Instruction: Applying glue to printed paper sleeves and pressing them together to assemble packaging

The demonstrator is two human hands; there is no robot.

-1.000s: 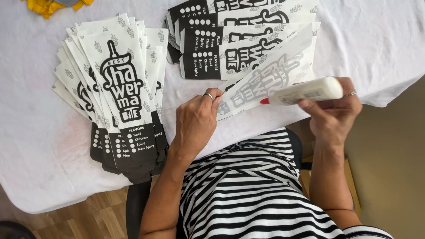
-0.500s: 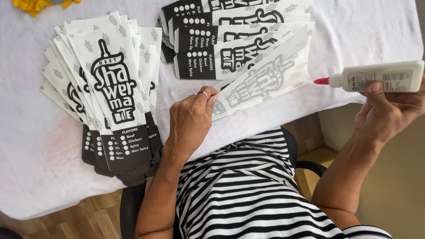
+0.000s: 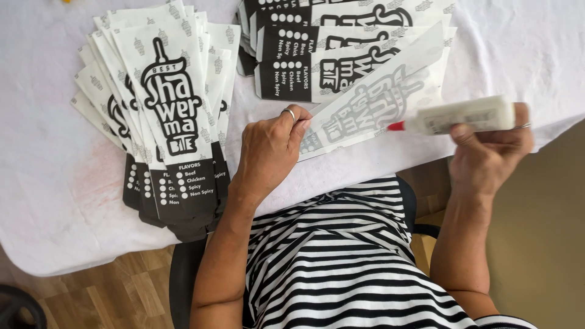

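One translucent paper sleeve point(image 3: 378, 103) is pinched in the left hand's point(image 3: 271, 152) grip; right of it, one glue bottle point(image 3: 457, 114) is clasped by the right hand point(image 3: 487, 155). Two bag stacks point(image 3: 164, 122) are seen on the bench point(image 3: 49, 152).

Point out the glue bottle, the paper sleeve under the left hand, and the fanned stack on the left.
glue bottle point(image 3: 463, 114), head view, middle of body.
paper sleeve point(image 3: 378, 103), head view, printed face.
fanned stack point(image 3: 173, 103), head view, top sheet.
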